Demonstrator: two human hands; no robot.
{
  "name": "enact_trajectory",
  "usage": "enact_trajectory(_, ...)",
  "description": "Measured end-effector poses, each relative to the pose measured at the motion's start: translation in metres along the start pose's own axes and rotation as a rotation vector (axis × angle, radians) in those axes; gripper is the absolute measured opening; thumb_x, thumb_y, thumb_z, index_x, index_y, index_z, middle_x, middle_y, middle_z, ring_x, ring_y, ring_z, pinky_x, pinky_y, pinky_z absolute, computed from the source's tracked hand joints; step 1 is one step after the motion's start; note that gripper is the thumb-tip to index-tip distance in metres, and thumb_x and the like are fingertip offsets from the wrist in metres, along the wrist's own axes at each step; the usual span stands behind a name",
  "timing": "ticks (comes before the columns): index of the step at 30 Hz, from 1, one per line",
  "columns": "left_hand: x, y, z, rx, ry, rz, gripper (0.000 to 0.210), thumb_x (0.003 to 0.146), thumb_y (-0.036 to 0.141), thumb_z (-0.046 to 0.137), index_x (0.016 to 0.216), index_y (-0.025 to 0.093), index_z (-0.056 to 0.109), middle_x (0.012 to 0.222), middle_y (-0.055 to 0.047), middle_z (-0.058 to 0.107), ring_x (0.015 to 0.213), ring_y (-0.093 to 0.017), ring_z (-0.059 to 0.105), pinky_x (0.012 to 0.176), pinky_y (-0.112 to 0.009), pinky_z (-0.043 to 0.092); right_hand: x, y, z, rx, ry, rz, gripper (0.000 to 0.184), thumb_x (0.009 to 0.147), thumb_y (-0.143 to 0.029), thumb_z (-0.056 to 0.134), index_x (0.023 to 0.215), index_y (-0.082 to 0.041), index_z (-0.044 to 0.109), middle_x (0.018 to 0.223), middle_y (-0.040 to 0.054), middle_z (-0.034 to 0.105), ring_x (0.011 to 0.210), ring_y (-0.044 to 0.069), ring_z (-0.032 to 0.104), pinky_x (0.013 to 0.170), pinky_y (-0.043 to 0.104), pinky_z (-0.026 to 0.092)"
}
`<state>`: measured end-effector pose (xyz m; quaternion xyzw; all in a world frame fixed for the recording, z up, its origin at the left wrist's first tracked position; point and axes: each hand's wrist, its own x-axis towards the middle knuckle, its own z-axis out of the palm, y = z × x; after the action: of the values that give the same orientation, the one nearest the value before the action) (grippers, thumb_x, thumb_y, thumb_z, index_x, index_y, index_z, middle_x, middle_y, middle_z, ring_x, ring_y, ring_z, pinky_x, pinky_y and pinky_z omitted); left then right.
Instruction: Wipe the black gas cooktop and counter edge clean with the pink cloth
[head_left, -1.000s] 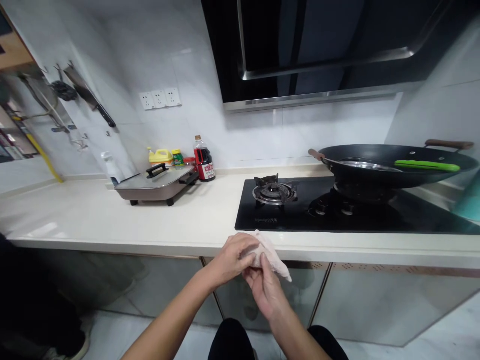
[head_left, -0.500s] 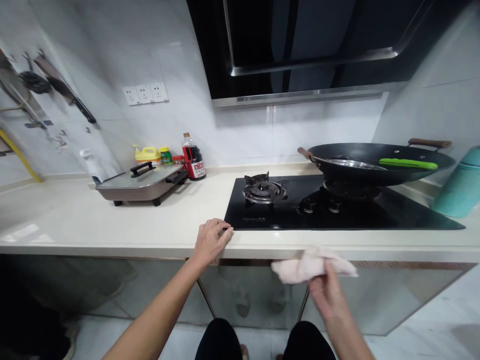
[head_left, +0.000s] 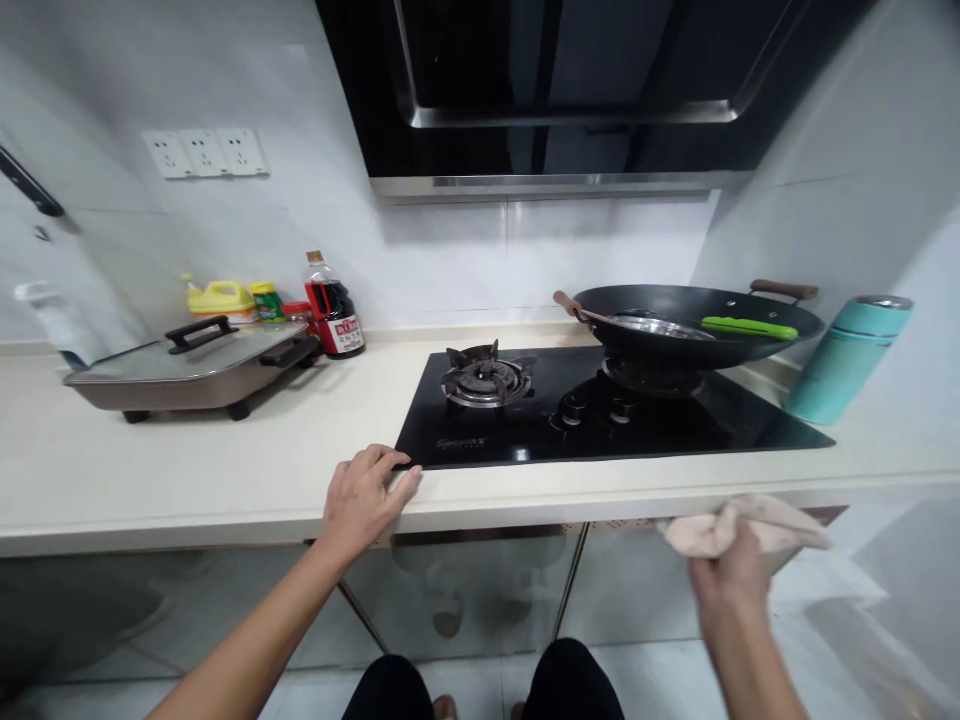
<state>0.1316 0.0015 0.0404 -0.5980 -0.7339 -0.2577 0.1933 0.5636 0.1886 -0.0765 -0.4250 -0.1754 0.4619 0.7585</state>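
A pale pink cloth (head_left: 709,532) is held in my right hand (head_left: 739,580), against or just in front of the counter's front edge on the right; slight blur hides whether it touches. My left hand (head_left: 364,503) rests on the countertop at the front left corner of the black gas stove (head_left: 510,430). Its fingers lie out over that corner with the thumb apart, holding nothing. On the stove's right burner sits a large wok (head_left: 697,345) with a green-handled utensil (head_left: 750,328) and a shiny metal piece in it. The left burner (head_left: 487,378) is bare.
On the counter (head_left: 225,460) at left stands an electric pan (head_left: 187,375) with a glass lid. Behind it are a sauce bottle (head_left: 337,315) and a yellow jug (head_left: 221,300). A teal flask (head_left: 847,360) stands right of the stove. A range hood (head_left: 555,100) hangs above.
My right hand has moved right with the cloth along the counter's front edge. My left hand stays at the stove's corner. The view has shifted to the right.
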Motion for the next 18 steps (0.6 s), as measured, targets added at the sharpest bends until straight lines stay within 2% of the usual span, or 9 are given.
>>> enact_trajectory(2,0.000,-0.002,0.002,0.011,-0.006,0.011,0.036,0.098,0.053,0.051,0.104,0.026,0.073,0.105,-0.003,0.071,0.102,-0.023,0.066,0.084,-0.038,0.043,-0.057,0.029,0.013,0.038,-0.113,0.119,0.052,0.077,-0.039,0.073,0.123,-0.019,0.064,0.125,0.0043,0.068,0.123,0.023,0.062,0.108,0.040,0.055)
enact_trajectory(5,-0.002,-0.007,0.003,0.018,0.005,0.028,0.038,0.098,0.054,0.049,0.104,0.025,0.073,0.107,-0.004,0.072,0.101,-0.023,0.067,0.085,-0.039,0.044,-0.126,0.056,0.028,0.054,-0.370,0.279,0.058,0.078,-0.043,0.078,0.129,-0.021,0.063,0.121,0.0026,0.070,0.117,0.023,0.065,0.104,0.037,0.056)
enact_trajectory(6,-0.002,-0.008,0.004,0.019,0.014,0.038,0.039,0.099,0.055,0.048,0.105,0.025,0.074,0.108,-0.004,0.072,0.101,-0.023,0.067,0.085,-0.038,0.044,-0.138,0.059,0.030,0.059,-0.415,0.318,0.060,0.077,-0.043,0.080,0.129,-0.021,0.062,0.120,0.0029,0.070,0.116,0.023,0.065,0.102,0.037,0.057)
enact_trajectory(8,-0.002,-0.011,0.004,0.024,0.027,0.063,0.041,0.099,0.055,0.046,0.105,0.025,0.074,0.110,-0.004,0.072,0.103,-0.024,0.068,0.084,-0.038,0.044,-0.137,0.059,0.031,0.062,-0.407,0.347,0.059,0.075,-0.044,0.082,0.126,-0.020,0.063,0.117,0.0029,0.071,0.113,0.022,0.066,0.097,0.033,0.059)
enact_trajectory(10,-0.002,-0.013,0.006,0.036,0.042,0.086,0.043,0.100,0.056,0.044,0.105,0.025,0.074,0.110,-0.004,0.073,0.102,-0.024,0.069,0.081,-0.038,0.045,-0.109,0.051,0.024,0.040,-0.314,0.309,0.053,0.074,-0.045,0.081,0.119,-0.020,0.065,0.113,0.0017,0.071,0.109,0.019,0.066,0.088,0.026,0.060)
enact_trajectory(13,-0.001,-0.013,0.008,0.074,0.072,0.102,0.044,0.100,0.056,0.043,0.103,0.024,0.074,0.107,-0.004,0.073,0.098,-0.024,0.069,0.078,-0.037,0.044,-0.037,0.031,0.002,-0.020,-0.189,0.204,0.041,0.074,-0.041,0.075,0.108,-0.021,0.065,0.105,-0.0009,0.070,0.098,0.016,0.067,0.078,0.021,0.060)
enact_trajectory(15,0.000,-0.013,0.008,0.094,0.078,0.104,0.043,0.100,0.055,0.044,0.103,0.024,0.074,0.105,-0.004,0.073,0.096,-0.024,0.069,0.076,-0.037,0.045,0.020,0.014,-0.016,-0.048,-0.119,0.114,0.034,0.074,-0.038,0.068,0.103,-0.021,0.062,0.099,-0.0007,0.068,0.096,0.017,0.067,0.080,0.024,0.062)
enact_trajectory(18,0.000,-0.012,0.008,0.111,0.061,0.097,0.042,0.100,0.053,0.045,0.104,0.023,0.074,0.108,-0.005,0.073,0.094,-0.024,0.069,0.076,-0.037,0.046,0.100,-0.013,-0.038,-0.107,0.068,-0.016,0.036,0.074,-0.035,0.063,0.107,-0.021,0.061,0.110,0.0059,0.068,0.102,0.023,0.068,0.084,0.036,0.064)
